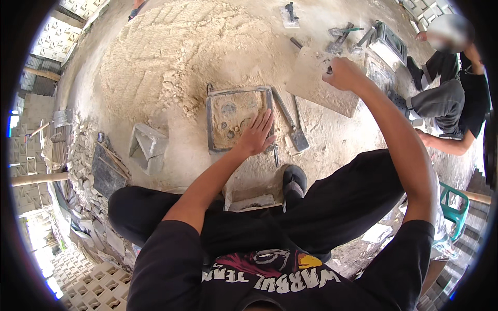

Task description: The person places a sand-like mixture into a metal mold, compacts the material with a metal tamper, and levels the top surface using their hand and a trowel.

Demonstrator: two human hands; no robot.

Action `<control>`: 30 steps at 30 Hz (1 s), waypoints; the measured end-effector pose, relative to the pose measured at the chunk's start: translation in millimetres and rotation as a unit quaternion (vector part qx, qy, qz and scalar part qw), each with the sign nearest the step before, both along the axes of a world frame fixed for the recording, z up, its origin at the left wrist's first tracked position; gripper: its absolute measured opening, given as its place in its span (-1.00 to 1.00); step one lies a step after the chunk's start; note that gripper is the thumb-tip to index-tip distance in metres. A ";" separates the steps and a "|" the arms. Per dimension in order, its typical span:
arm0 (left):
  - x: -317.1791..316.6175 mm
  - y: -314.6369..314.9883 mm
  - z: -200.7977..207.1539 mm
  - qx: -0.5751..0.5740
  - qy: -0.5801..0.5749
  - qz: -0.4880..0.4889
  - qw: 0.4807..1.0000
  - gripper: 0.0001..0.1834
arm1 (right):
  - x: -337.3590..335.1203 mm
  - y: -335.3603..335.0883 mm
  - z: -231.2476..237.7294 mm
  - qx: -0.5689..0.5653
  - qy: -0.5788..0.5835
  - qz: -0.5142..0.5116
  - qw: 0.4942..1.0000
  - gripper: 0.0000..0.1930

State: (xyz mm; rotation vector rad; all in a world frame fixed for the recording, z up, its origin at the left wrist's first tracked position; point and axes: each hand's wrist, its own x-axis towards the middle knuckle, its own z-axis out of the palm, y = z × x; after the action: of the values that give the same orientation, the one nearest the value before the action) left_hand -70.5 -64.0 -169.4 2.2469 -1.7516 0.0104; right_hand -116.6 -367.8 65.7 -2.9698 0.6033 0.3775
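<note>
— See the left hand (258,136)? It lies flat and open on the sandy mix in the square metal mould (239,118) on the ground.

— And the right hand (343,73)?

— Clenched round a flat board (317,82), lifted beside the mould. I'd press evenly into the corners.

— What's it like?

— Crumbly, pale, grainy. The frame looks hard and rusty; a trowel (293,127) lies just beside it.

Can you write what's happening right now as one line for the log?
left hand: flat in square mould | right hand: gripping flat board | trowel: beside mould
</note>
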 end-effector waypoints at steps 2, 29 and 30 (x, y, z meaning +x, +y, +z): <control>2.7 21.9 -0.8 0.028 0.018 -0.085 0.996 -0.24 | -0.5 4.0 2.5 0.016 0.008 -0.004 1.000 -0.64; 37.1 100.8 -7.2 -0.118 0.038 0.211 0.970 -0.70 | 3.5 72.7 8.4 -0.008 0.051 0.092 0.994 -0.66; 38.3 100.6 -7.8 -0.130 0.039 0.209 0.968 -0.76 | 4.2 73.7 8.8 -0.009 0.051 0.094 0.994 -0.66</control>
State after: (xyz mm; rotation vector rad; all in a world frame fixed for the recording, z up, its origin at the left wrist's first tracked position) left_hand -32.3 36.6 -177.2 2.3341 -1.1332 0.2217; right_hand -112.4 -294.1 74.5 -3.0491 0.3377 0.5443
